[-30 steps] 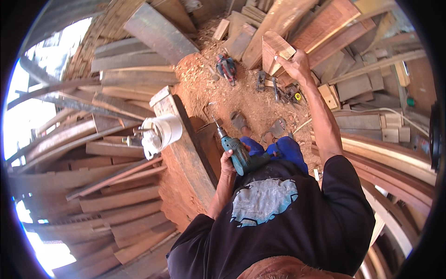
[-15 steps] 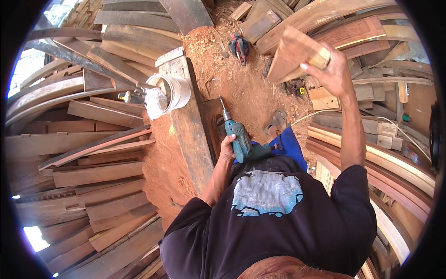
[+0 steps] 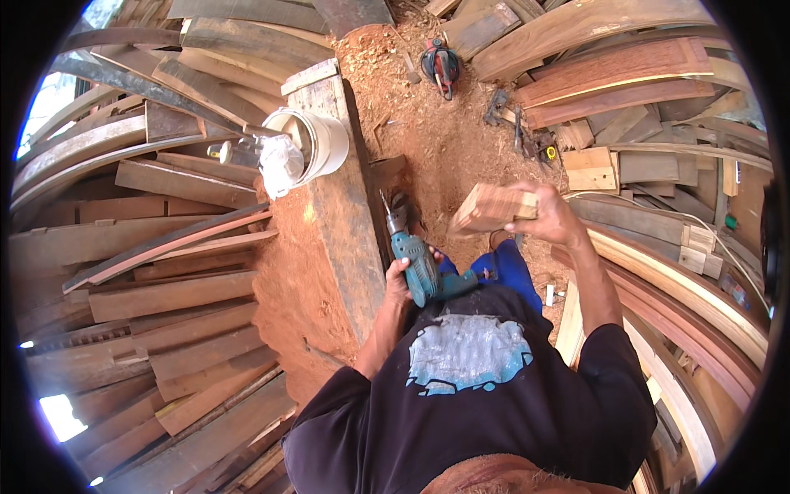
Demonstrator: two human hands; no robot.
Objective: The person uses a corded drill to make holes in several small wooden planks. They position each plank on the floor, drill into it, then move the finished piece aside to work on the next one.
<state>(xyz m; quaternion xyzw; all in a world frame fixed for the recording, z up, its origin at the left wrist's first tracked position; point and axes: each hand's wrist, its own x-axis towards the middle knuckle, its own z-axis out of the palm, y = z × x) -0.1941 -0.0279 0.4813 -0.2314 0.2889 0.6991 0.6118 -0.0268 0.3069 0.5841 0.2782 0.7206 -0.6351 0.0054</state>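
A teal power drill lies across my lap, its bit pointing away from me and a little left. The fingers of my left hand are wrapped round its body. In front of me on the right, my right hand grips a thick reddish-brown wood block by one end. The block is held in the air over the sawdust-covered ground, to the right of the drill's tip and apart from it.
To my left is a long wooden bench plank with a white bucket on it, a plastic bag at its rim. A red-and-black power tool lies ahead on sawdust. Stacked boards line the left; more planks lie right.
My right hand has brought the wood block down and toward me, to the left, and turned it. My left hand keeps hold of the drill, which has shifted only slightly.
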